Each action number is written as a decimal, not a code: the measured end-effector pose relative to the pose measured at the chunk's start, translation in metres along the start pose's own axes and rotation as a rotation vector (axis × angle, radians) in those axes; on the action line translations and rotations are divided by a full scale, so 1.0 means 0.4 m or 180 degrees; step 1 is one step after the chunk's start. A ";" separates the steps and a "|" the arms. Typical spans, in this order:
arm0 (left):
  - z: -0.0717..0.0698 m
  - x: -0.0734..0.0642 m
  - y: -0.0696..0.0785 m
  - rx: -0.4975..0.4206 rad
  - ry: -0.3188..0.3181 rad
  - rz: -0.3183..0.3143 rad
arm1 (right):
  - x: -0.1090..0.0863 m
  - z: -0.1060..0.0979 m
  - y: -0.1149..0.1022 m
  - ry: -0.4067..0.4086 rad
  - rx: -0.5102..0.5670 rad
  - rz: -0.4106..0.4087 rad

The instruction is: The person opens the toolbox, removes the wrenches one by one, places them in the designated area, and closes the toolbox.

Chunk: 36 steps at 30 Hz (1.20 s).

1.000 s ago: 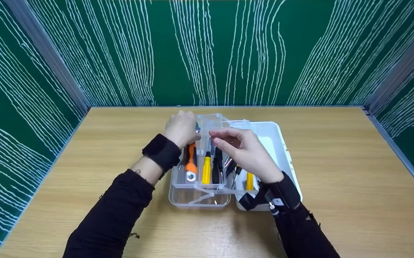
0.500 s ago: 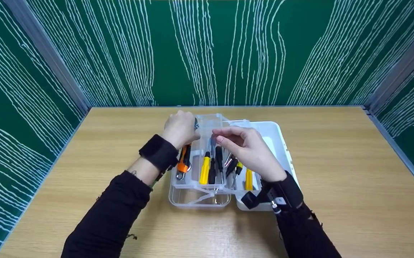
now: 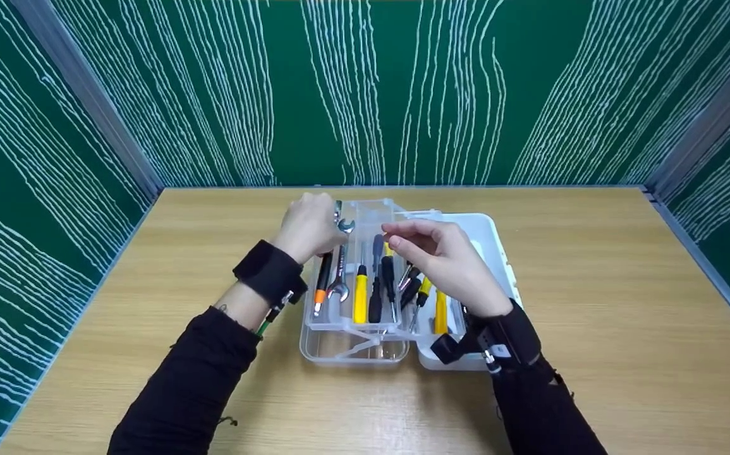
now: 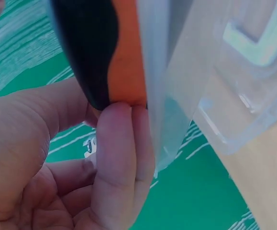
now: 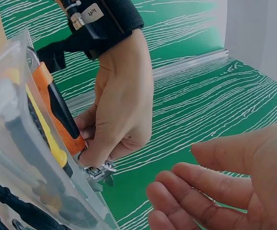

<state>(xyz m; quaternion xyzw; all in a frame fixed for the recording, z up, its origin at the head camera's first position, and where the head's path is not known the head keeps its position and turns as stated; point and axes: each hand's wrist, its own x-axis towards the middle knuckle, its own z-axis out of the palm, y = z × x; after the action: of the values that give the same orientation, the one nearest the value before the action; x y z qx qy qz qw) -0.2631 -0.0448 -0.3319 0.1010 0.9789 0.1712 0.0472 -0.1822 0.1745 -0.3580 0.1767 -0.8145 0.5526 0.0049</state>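
Observation:
In the head view my left hand (image 3: 311, 224) is at the back left of a clear plastic tray (image 3: 352, 326), gripping an adjustable wrench (image 3: 321, 284) with an orange and black handle. The left wrist view shows fingers and thumb pinching the orange and black grip (image 4: 126, 52) beside the tray wall. A silver open-end wrench (image 3: 340, 278) lies alongside, its middle hidden by that hand. Over the right part of the tray hovers my right hand (image 3: 444, 262), fingers loosely bent with nothing between them. Below it lie a yellow screwdriver (image 3: 361, 297) and dark-handled screwdrivers (image 3: 375, 300).
The tray belongs to a clear toolbox (image 3: 320, 354) opened out on the wooden table (image 3: 213, 221). Its white half (image 3: 497, 243) lies to the right, with more tools such as a yellow-handled one (image 3: 441, 313). Green panels (image 3: 390, 95) with white lines enclose the table.
The adjustable wrench has turned and shifted left against the tray's side, uncovering the open-end wrench. My left hand has moved slightly left, my right hand slightly right.

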 end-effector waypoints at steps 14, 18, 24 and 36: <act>-0.036 -0.068 -0.014 -0.0923 0.0396 0.0020 | -0.001 -0.009 0.000 0.0036 0.0032 0.0148; -0.043 -0.090 -0.018 -0.1092 0.0637 0.0179 | -0.002 -0.013 0.001 0.0055 0.0001 0.0146; -0.041 -0.123 -0.027 -0.1378 0.0895 0.0316 | -0.003 -0.012 0.002 0.0078 0.0007 0.0135; -0.037 -0.151 -0.035 -0.1973 0.1086 0.0508 | -0.001 -0.019 0.004 0.0093 -0.0006 0.0164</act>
<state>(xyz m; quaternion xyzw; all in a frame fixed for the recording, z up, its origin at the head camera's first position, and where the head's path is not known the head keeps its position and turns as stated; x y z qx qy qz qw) -0.2086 -0.0754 -0.3192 0.1279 0.8633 0.4774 -0.1019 -0.1838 0.1820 -0.3566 0.1476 -0.8191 0.5544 0.0028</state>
